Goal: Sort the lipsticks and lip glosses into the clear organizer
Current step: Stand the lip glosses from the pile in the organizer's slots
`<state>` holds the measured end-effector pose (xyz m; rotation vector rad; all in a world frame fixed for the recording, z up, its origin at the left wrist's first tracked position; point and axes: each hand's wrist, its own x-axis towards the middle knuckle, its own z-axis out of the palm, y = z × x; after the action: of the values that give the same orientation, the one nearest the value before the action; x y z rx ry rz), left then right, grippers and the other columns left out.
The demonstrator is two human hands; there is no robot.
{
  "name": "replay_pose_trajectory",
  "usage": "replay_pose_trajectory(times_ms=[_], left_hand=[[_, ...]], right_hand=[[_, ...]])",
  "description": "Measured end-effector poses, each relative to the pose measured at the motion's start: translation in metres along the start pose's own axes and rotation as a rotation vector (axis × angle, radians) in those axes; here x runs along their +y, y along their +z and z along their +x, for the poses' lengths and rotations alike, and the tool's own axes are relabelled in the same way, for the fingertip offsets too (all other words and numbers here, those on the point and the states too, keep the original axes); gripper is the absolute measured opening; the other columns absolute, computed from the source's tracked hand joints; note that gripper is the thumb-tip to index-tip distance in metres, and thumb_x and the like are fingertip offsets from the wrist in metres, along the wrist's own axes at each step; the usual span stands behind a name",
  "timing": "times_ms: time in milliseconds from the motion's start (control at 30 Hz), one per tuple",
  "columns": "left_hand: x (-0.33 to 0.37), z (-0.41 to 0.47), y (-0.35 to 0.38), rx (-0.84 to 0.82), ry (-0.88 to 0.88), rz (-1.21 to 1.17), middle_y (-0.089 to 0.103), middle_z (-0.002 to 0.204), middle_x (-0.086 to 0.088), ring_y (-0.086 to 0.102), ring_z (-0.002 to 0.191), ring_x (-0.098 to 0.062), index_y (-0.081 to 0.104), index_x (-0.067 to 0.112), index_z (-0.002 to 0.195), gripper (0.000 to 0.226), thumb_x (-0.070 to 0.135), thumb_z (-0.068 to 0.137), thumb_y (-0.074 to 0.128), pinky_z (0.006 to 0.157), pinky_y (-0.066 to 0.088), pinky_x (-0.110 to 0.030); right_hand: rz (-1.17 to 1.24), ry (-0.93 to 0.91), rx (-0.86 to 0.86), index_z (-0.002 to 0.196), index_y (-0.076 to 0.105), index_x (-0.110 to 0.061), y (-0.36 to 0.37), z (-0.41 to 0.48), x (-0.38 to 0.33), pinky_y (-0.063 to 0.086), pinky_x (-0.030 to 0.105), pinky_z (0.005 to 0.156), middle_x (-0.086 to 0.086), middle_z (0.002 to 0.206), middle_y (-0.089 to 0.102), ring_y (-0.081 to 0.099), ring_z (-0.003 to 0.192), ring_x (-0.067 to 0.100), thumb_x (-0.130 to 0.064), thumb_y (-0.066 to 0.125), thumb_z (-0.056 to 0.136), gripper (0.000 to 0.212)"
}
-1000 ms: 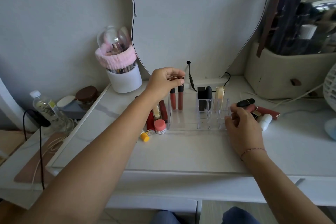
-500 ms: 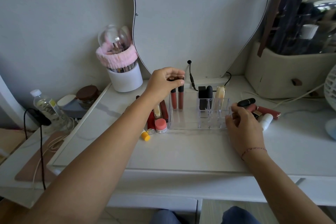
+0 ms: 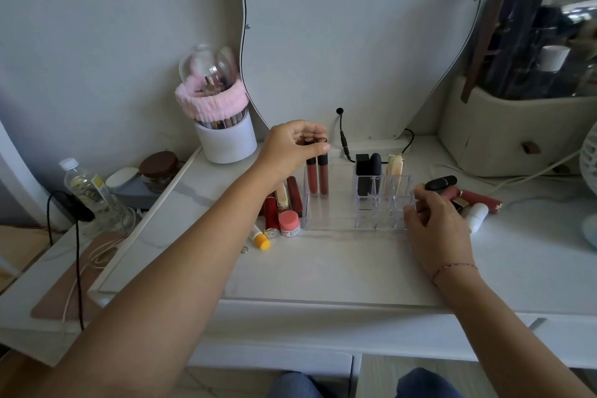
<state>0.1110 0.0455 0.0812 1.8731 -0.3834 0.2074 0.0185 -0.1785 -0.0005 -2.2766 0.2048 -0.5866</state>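
The clear organizer (image 3: 336,220) stands mid-table. Two lip gloss tubes (image 3: 317,176) stand upright in its back-left slot, and my left hand (image 3: 290,147) pinches their caps from above. Two black lipsticks (image 3: 368,168) and a cream one (image 3: 395,166) stand in the back-right slots. My right hand (image 3: 433,223) rests against the organizer's right end with fingers curled; whether it holds anything is unclear. Loose items lie to the left: red lipsticks (image 3: 271,213), a pink-capped pot (image 3: 289,223), a yellow-capped balm (image 3: 260,237). More lipsticks (image 3: 478,199) lie to the right, a black one (image 3: 441,182) on top.
A white brush holder (image 3: 226,142) with a pink band stands back left beside the mirror (image 3: 355,26). A black cable (image 3: 344,139) hangs behind the organizer. A beige bag (image 3: 517,139) sits back right, a fan (image 3: 589,152) at the right edge. A water bottle (image 3: 93,194) stands far left.
None beyond a slight camera shift; my left hand stays on the gloss caps and my right hand stays at the organizer's right end.
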Motion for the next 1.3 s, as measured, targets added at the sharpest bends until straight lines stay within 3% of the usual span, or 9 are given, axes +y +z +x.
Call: replay_pose_trajectory(times_ms=[167,367,467,567,767,967,1100,1167,1300], left_hand=[[0.001,0.004,-0.025,0.086,-0.034,-0.014,0.072,0.099,0.006,0.066,0.091,0.000,0.070,0.025,0.101,0.023,0.032,0.079,0.073,0.075,0.047,-0.006],[-0.039,0.009,-0.076,0.357,-0.170,0.061,0.069,0.080,0.002,0.065,0.082,-0.014,0.068,0.031,0.076,0.009,0.025,0.083,0.066,0.084,0.049,-0.030],[-0.074,0.010,-0.086,0.317,-0.408,0.269,0.067,0.083,-0.008,0.063,0.084,-0.024,0.064,0.022,0.070,0.012,0.027,0.081,0.067,0.083,0.049,-0.033],[-0.095,0.012,-0.085,0.228,-0.542,0.419,0.069,0.097,-0.016,0.064,0.095,-0.030,0.067,0.004,0.087,0.030,0.032,0.078,0.073,0.089,0.051,-0.038],[-0.099,0.022,-0.078,0.236,-0.571,0.577,0.067,0.095,-0.021,0.064,0.093,-0.036,0.064,-0.005,0.092,0.046,0.034,0.073,0.077,0.076,0.052,-0.039],[-0.097,0.022,-0.082,0.271,-0.594,0.622,0.066,0.087,-0.018,0.064,0.084,-0.033,0.059,-0.001,0.081,0.031,0.025,0.071,0.074,0.068,0.049,-0.034],[-0.094,0.022,-0.086,0.295,-0.586,0.372,0.051,0.065,-0.012,0.050,0.056,-0.026,0.053,0.006,0.070,0.017,0.013,0.075,0.067,0.055,0.043,-0.027],[-0.087,0.021,-0.090,0.282,-0.554,0.151,0.055,0.071,-0.011,0.054,0.059,-0.020,0.060,0.002,0.080,0.006,0.006,0.082,0.065,0.054,0.051,-0.024],[-0.059,0.013,-0.095,0.244,-0.440,0.025,0.062,0.084,-0.006,0.058,0.072,-0.011,0.063,-0.002,0.107,0.020,0.009,0.090,0.060,0.068,0.050,-0.019]], right_hand=[[0.000,0.001,0.000,0.120,0.054,-0.013,0.000,-0.001,0.000,0.033,0.023,0.076,0.006,0.103,0.061,0.047,0.081,0.014,-0.020,0.053,0.087,0.033],[0.004,0.003,0.003,0.119,0.055,-0.013,-0.001,-0.001,-0.001,0.033,0.023,0.076,0.005,0.102,0.059,0.047,0.079,0.014,-0.020,0.054,0.087,0.033],[0.003,0.007,-0.006,0.120,0.054,-0.013,-0.001,-0.001,-0.001,0.033,0.024,0.076,0.004,0.101,0.058,0.047,0.080,0.014,-0.020,0.053,0.088,0.033],[-0.002,0.009,-0.013,0.121,0.054,-0.014,-0.001,0.000,-0.001,0.033,0.024,0.076,0.004,0.100,0.060,0.049,0.082,0.015,-0.020,0.052,0.088,0.033],[-0.003,0.013,-0.013,0.120,0.054,-0.014,-0.001,-0.001,-0.002,0.033,0.024,0.075,0.002,0.096,0.056,0.049,0.079,0.015,-0.019,0.053,0.088,0.033],[0.004,0.013,-0.017,0.122,0.053,-0.012,-0.001,-0.001,-0.003,0.034,0.025,0.076,0.005,0.100,0.058,0.050,0.081,0.016,-0.019,0.053,0.088,0.035],[-0.002,0.013,-0.015,0.122,0.053,-0.013,-0.001,0.000,-0.003,0.034,0.024,0.077,0.006,0.101,0.060,0.049,0.081,0.016,-0.019,0.053,0.088,0.035],[-0.007,0.011,-0.016,0.122,0.053,-0.013,-0.001,0.000,-0.003,0.034,0.024,0.077,0.007,0.102,0.060,0.049,0.082,0.016,-0.019,0.053,0.088,0.034],[-0.006,0.015,-0.016,0.122,0.053,-0.014,-0.001,0.000,-0.002,0.033,0.024,0.078,0.008,0.105,0.061,0.048,0.082,0.015,-0.020,0.052,0.088,0.034]])
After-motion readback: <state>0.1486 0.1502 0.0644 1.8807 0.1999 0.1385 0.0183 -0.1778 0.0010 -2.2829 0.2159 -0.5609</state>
